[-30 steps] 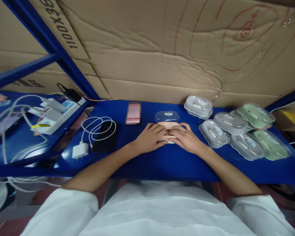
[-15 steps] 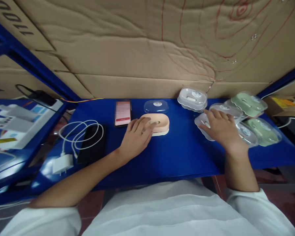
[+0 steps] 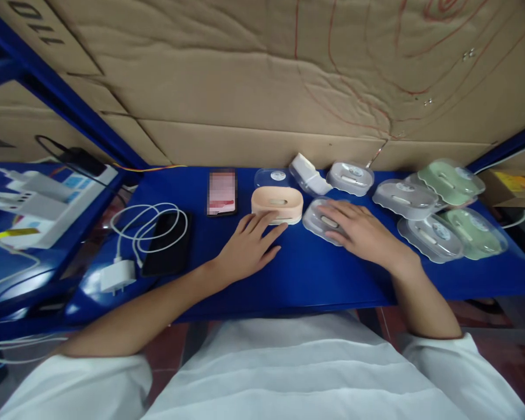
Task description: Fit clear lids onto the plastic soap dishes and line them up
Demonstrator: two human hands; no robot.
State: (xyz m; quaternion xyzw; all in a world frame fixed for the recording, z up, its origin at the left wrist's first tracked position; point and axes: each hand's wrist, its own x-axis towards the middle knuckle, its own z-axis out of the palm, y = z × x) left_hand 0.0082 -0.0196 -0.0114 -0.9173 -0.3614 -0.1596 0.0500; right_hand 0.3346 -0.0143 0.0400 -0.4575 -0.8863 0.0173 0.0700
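A peach-coloured soap box (image 3: 277, 203) stands on the blue shelf (image 3: 306, 274) in front of me. My left hand (image 3: 249, 245) lies flat on the shelf, its fingertips touching the box's near side. My right hand (image 3: 359, 231) rests on a clear grey lidded soap box (image 3: 318, 219) just right of the peach one, fingers curled over it. A loose clear lid (image 3: 271, 177) lies behind the peach box. A white box part (image 3: 308, 174) stands tilted beside it.
More grey boxes (image 3: 405, 198) and green boxes (image 3: 450, 178) crowd the right of the shelf. A phone with a red screen (image 3: 221, 192), a black phone (image 3: 166, 251) and a white charger with cable (image 3: 118, 274) lie left. Cardboard lines the back wall.
My right hand has dragged a grey box from the pile leftward, next to the peach box. My left hand slid off the top of the peach box onto the shelf.
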